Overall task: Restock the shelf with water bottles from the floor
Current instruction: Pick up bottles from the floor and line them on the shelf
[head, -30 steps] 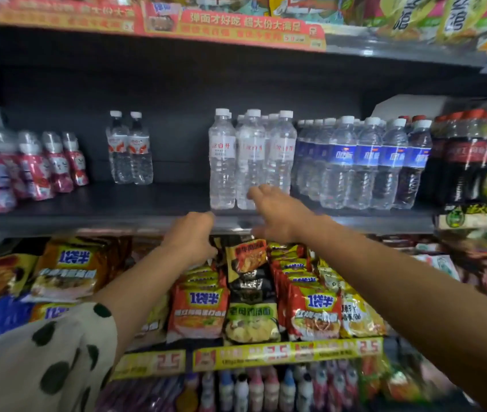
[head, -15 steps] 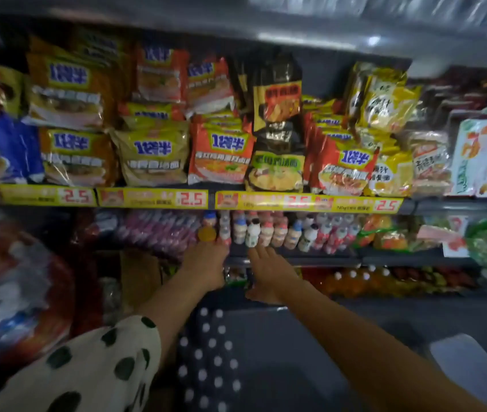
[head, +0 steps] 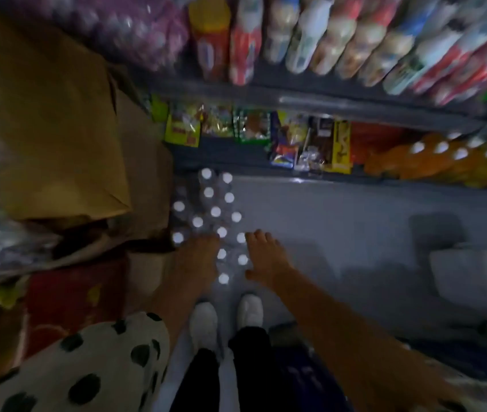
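hands that were up at the shelf 1 second ago now hang over the water bottles (head: 215, 221) on the floor (head: 355, 221), left hand (head: 196, 260) and right hand (head: 266, 257) both spread and empty, so another pickup seems next.

About fourteen white-capped bottles (head: 215, 211) stand on the floor (head: 355, 221); two hands (head: 197, 260), two shoes (head: 203, 322), one brown box (head: 55, 120).

Clear plastic water bottles (head: 210, 217), matt cardboard box (head: 55, 123), smooth floor (head: 340, 221).
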Tool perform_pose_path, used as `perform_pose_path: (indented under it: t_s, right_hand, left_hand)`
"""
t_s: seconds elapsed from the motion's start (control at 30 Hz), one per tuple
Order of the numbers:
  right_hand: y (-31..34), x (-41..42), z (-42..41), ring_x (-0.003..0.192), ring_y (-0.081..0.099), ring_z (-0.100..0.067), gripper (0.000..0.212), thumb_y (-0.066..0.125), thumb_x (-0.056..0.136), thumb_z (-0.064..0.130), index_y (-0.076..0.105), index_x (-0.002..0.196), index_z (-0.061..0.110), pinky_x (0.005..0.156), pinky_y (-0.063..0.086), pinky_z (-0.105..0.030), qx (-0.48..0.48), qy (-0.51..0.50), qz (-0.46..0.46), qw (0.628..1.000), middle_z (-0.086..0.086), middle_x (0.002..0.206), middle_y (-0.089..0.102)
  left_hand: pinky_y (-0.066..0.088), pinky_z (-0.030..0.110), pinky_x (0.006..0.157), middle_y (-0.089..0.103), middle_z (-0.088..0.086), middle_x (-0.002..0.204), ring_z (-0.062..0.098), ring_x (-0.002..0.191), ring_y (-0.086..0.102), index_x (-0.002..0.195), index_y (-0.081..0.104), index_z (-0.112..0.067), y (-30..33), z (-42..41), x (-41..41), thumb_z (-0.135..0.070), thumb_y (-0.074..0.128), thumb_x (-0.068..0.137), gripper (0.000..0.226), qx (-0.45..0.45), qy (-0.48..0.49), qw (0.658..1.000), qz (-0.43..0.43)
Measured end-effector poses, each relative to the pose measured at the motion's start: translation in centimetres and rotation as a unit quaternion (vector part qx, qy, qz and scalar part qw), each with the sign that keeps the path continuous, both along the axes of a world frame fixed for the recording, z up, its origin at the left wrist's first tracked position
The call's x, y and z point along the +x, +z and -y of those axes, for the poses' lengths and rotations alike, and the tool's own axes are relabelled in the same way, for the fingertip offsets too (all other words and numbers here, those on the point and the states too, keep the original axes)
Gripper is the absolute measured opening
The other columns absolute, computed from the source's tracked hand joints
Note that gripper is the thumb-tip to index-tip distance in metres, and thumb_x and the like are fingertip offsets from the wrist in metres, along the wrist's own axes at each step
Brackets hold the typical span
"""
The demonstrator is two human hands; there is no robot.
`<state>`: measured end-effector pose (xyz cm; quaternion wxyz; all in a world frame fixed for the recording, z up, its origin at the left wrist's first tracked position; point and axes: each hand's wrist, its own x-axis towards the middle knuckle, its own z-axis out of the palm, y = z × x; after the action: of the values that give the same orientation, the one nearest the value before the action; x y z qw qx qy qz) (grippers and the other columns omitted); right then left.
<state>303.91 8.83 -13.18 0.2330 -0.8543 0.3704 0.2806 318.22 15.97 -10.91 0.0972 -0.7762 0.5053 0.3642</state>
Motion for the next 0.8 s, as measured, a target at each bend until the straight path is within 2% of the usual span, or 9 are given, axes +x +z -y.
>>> perform_pose_path:
  t_s: [0.17, 0.37, 0.47, 0.57, 0.67, 0.8]
  right_hand:
    - [-11.0, -0.7, -3.3, 0.126, 0.037, -0.031, 0.069, 0.063, 0.082, 0.030, 0.029, 0.139, 0.010, 0.099, 0.036, -0.039, 0.018, 0.014, -0.028, 0.999, -0.013, 0.138, 0.036]
    - [-20.2, 0.4, -8.9, 0.114, 0.051, -0.035, 0.064, 0.056, 0.087, 0.024, 0.027, 0.142, 0.012, 0.090, 0.043, -0.041, 0.066, 0.055, -0.048, 0.995, -0.017, 0.126, 0.049]
    - [-22.5, 1.5, -10.1, 0.108, 0.056, -0.034, 0.058, 0.056, 0.088, 0.019, 0.031, 0.140, 0.012, 0.085, 0.046, -0.040, 0.039, 0.068, -0.055, 0.995, -0.018, 0.119, 0.054]
    - [-23.7, 2.4, -9.7, 0.088, 0.066, -0.031, 0.050, 0.067, 0.080, 0.019, 0.051, 0.127, 0.014, 0.071, 0.051, -0.035, -0.022, 0.081, -0.049, 0.995, -0.016, 0.098, 0.065]
    - [-24.1, 2.1, -8.9, 0.108, 0.059, -0.037, 0.046, 0.045, 0.092, 0.011, 0.037, 0.138, 0.011, 0.086, 0.046, -0.040, 0.012, 0.093, -0.038, 0.995, -0.019, 0.117, 0.059]
    - [-20.5, 1.0, -7.3, 0.112, 0.055, -0.035, 0.053, 0.047, 0.093, 0.019, 0.031, 0.142, 0.011, 0.088, 0.043, -0.038, 0.009, 0.107, -0.016, 0.994, -0.019, 0.122, 0.056]
  left_hand:
    - [0.042, 0.039, 0.097, 0.051, 0.008, 0.130, 0.027, 0.124, 0.048, 0.129, 0.044, -0.016, -10.4, -2.6, -1.7, -0.020, 0.057, 0.088, 0.043, 0.043, -0.037, 0.998, 0.005]
    - [0.041, 0.035, 0.100, 0.046, 0.005, 0.138, 0.024, 0.130, 0.042, 0.134, 0.041, -0.019, -17.1, -5.0, -1.5, -0.015, 0.057, 0.091, 0.047, 0.060, -0.018, 0.998, 0.006]
    - [0.042, 0.035, 0.102, 0.046, 0.004, 0.138, 0.023, 0.132, 0.040, 0.135, 0.041, -0.018, -18.9, -5.7, -1.0, -0.011, 0.057, 0.091, 0.048, 0.060, -0.019, 0.998, -0.001]
    - [0.041, 0.035, 0.102, 0.045, 0.003, 0.140, 0.022, 0.133, 0.040, 0.137, 0.041, -0.019, -20.0, -6.1, -0.6, -0.013, 0.060, 0.090, 0.051, 0.050, -0.023, 0.998, 0.014]
    - [0.039, 0.034, 0.102, 0.043, 0.002, 0.141, 0.022, 0.133, 0.039, 0.138, 0.040, -0.020, -20.0, -6.2, -0.5, -0.014, 0.060, 0.091, 0.051, 0.050, -0.022, 0.998, 0.008]
    - [0.037, 0.033, 0.102, 0.040, 0.004, 0.143, 0.023, 0.132, 0.038, 0.143, 0.033, -0.018, -17.4, -6.7, -0.2, -0.015, 0.056, 0.092, 0.055, 0.048, -0.022, 0.998, -0.019]
